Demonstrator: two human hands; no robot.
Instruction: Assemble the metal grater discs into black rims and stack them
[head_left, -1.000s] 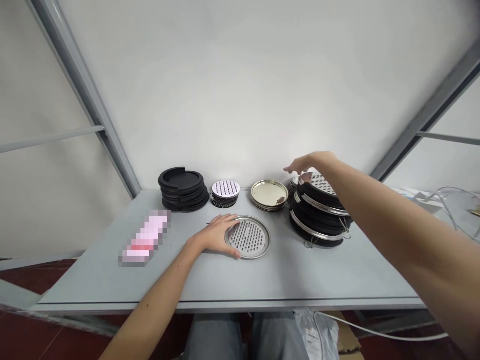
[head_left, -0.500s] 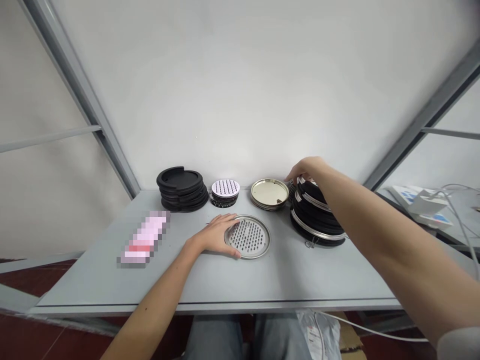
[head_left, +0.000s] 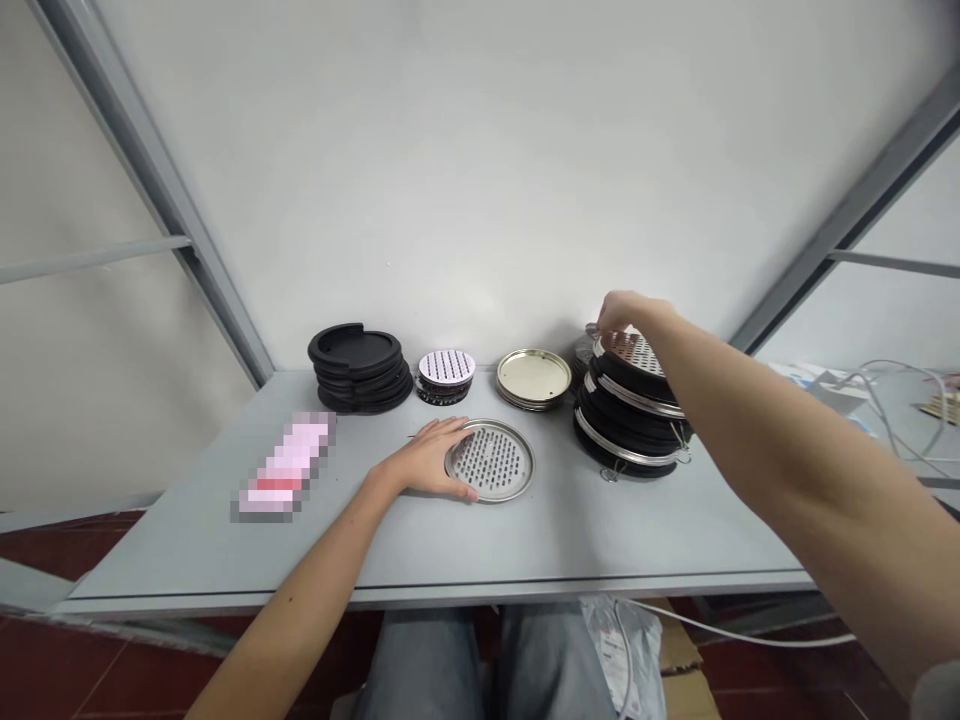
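Observation:
A round perforated metal plate (head_left: 491,462) with a raised rim lies flat on the table. My left hand (head_left: 431,460) rests at its left edge, thumb and fingers spread along the rim. Farther right, my right hand (head_left: 621,310) is above the back left of a stack of black discs with metal rims (head_left: 630,420), topped by a perforated metal disc (head_left: 643,352). Its fingertips are pinched at a small greyish, shiny piece whose kind I cannot make out. Partly hidden behind that stack is a pile of greyish discs (head_left: 583,355).
Gold-coloured round lids (head_left: 534,376) are stacked near the wall, left of the black stack. Slotted white-topped discs (head_left: 447,368) and black notched rings (head_left: 358,365) stand farther left. A pixelated pink item (head_left: 289,465) lies front left. Metal posts (head_left: 847,215) flank the table.
My right hand has lifted from beside the black stack to above its back edge, uncovering the perforated top disc. My left hand stays at the metal plate; the view has shifted slightly.

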